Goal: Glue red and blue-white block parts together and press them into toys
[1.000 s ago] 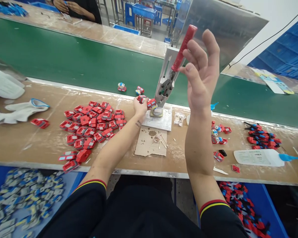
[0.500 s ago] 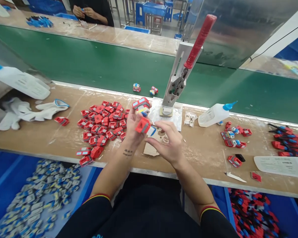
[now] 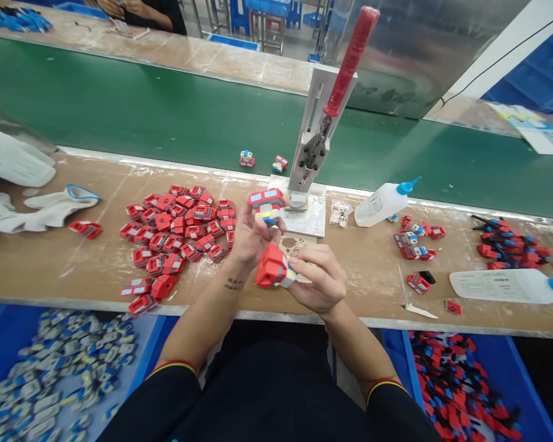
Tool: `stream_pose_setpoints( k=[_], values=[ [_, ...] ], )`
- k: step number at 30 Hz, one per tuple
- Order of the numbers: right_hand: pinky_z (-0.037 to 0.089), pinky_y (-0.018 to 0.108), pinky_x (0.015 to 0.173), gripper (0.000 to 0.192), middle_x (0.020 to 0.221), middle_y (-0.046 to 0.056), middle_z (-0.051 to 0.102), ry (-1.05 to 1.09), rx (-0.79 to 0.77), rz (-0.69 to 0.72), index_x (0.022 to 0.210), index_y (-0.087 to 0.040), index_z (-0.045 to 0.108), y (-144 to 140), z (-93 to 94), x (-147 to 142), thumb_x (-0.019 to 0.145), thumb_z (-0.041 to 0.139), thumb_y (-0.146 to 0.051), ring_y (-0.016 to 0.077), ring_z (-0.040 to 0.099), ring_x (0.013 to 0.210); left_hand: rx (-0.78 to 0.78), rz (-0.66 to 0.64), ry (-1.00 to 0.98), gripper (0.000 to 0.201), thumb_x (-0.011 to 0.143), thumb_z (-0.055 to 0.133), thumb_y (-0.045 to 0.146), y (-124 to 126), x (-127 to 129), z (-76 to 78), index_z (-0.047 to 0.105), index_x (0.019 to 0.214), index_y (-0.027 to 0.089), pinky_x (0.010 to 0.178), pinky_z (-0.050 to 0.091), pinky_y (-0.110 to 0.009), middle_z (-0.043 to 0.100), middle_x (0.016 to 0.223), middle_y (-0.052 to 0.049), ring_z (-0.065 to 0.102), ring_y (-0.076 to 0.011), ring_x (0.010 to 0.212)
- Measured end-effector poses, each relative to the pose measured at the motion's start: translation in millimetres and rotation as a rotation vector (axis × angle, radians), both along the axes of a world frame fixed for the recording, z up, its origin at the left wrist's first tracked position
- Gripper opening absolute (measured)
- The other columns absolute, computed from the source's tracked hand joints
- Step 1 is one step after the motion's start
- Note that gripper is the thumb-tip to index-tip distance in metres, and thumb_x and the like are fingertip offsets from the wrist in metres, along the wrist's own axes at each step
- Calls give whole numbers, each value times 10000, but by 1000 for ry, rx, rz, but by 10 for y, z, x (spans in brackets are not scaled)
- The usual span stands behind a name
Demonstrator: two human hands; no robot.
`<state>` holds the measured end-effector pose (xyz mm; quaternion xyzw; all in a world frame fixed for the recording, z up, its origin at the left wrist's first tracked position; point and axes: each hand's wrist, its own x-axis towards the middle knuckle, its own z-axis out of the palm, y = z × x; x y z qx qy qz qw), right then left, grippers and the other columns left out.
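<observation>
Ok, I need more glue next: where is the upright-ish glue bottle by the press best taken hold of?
Grip the glue bottle around its wide white body, coming from above. It lies tilted, blue nozzle up to the right, with bare bench in front; the toggle press stands on its left.

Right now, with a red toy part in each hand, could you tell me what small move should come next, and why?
Probably bring the right hand's red piece up to the red-and-blue part in the left hand: both are gripped, apart, above the bench, with the press standing idle.

Bright even light, wide-angle edge distortion.
</observation>
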<state>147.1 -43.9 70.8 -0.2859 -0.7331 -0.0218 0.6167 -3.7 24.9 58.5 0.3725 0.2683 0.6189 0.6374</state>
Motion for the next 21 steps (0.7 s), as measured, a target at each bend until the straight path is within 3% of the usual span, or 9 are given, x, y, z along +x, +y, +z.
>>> stream_pose_setpoints(
  k=[4, 7, 11, 15, 18, 21],
  values=[
    [623, 366, 618, 227, 907, 27, 736, 294, -391, 41, 1145, -329, 734, 30, -1, 443, 924, 755, -376, 206, 718, 752, -116, 109, 37, 511, 708, 926, 677, 155, -315, -283, 712, 1076, 395, 662, 574, -286, 763, 1021, 11, 708, -153, 803],
    [602, 301, 652, 189, 905, 0, 729, 442, -487, -80, 1112, -298, 728, 399, -64, 852, 954, 711, -400, 149, 691, 733, -139, 104, 88, 445, 717, 979, 507, 283, -543, -424, 717, 1060, 399, 746, 606, -302, 764, 1024, 27, 721, -147, 836],
    [619, 358, 859, 248, 1056, 48, 762, 333, -647, -235, 1101, -233, 694, 1360, -195, 1150, 904, 725, -382, 183, 720, 938, -132, 61, 159, 514, 689, 1000, 377, 388, -579, -465, 721, 1120, 383, 795, 639, -345, 782, 1059, -8, 756, -184, 871],
    [541, 411, 1079, 248, 1238, 139, 732, 112, -939, -522, 1132, -178, 684, 2295, -311, 1135, 893, 649, -234, 223, 679, 1089, -147, 13, 192, 625, 633, 1017, 332, 480, -418, -471, 719, 1183, 334, 865, 654, -379, 795, 1099, -46, 788, -226, 950],
    [488, 439, 1136, 227, 1232, 198, 713, 83, -1024, -591, 1057, -131, 701, 2657, -403, 1109, 836, 648, -145, 265, 649, 1131, -126, -25, 235, 659, 607, 1015, 290, 620, -323, -482, 712, 1192, 279, 876, 646, -367, 801, 1125, -68, 788, -228, 967],
    [495, 436, 1118, 263, 1172, 187, 722, 74, -1076, -617, 1034, -131, 707, 2742, -493, 1159, 782, 643, -93, 275, 641, 1117, -58, -38, 299, 685, 581, 996, 226, 843, -254, -480, 715, 1206, 249, 892, 627, -348, 804, 1110, -76, 778, -224, 985]
  ],
)
